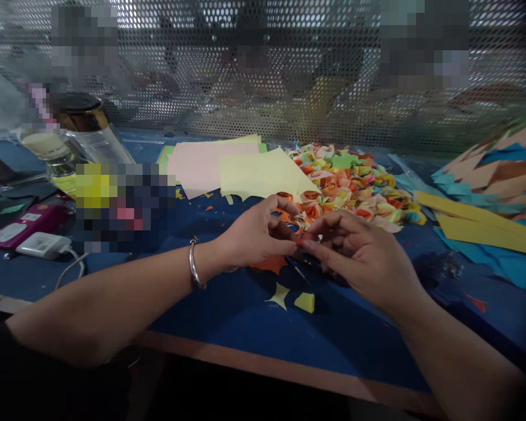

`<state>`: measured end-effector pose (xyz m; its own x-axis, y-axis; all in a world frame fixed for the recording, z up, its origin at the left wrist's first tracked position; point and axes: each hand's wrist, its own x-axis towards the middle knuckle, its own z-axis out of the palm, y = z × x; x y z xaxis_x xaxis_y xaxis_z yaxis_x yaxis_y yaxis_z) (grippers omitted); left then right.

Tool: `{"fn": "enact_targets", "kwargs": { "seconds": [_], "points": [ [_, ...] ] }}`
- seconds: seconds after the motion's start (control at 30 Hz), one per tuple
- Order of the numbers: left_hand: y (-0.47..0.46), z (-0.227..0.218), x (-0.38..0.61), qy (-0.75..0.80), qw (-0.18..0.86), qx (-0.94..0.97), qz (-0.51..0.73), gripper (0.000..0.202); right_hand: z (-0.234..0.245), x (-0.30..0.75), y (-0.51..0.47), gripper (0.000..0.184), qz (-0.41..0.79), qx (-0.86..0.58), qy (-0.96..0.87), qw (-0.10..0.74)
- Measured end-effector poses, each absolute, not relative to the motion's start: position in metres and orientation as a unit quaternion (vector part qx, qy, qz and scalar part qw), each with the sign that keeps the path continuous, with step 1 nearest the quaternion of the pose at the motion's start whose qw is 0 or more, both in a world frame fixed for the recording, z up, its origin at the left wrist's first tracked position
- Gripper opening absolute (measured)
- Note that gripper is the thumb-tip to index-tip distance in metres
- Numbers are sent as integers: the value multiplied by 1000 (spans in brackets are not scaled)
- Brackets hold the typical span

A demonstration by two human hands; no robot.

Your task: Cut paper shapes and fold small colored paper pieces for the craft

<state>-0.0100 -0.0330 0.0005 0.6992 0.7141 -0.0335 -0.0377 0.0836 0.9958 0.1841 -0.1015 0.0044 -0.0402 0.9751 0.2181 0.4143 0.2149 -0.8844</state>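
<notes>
My left hand [258, 231], with a silver bangle at the wrist, has its thumb and fingers pinched together above the table. Facing it, my right hand [355, 242] pinches too, and the fingertips of both nearly meet. Between them shows a small orange paper piece [300, 235], mostly hidden by the fingers. Below lie an orange pointed paper scrap [272, 265], a pale yellow four-pointed scrap [279, 296] and a small yellow paper piece [305, 302]. Just behind the hands rises a heap of colourful curled paper pieces [346, 175].
Pink [210, 166] and pale yellow sheets [263, 172] lie behind my left hand. Yellow strips [486, 225] and folded paper [504, 152] sit at right. A glass jar [99, 140], a white charger plug [44, 244] and a magenta box [24, 225] stand left. Perforated metal panel [201, 88] behind.
</notes>
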Motion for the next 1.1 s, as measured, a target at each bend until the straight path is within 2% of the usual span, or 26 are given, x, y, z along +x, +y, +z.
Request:
{"fn": "enact_targets", "kwargs": {
  "seconds": [0.27,0.5,0.9,1.1],
  "points": [
    [-33,0,-10,271,695,604,281,55,5,186,-102,32,306,-554,-629,451],
    [-30,-1,-10,274,672,626,285,55,6,188,-101,37,345,-565,-620,421],
    [-31,-1,-10,280,673,631,265,51,6,189,-102,24,346,-564,-627,412],
    [-33,1,-9,295,685,609,270,39,7,189,-101,23,342,-563,-627,416]
  ]
}}
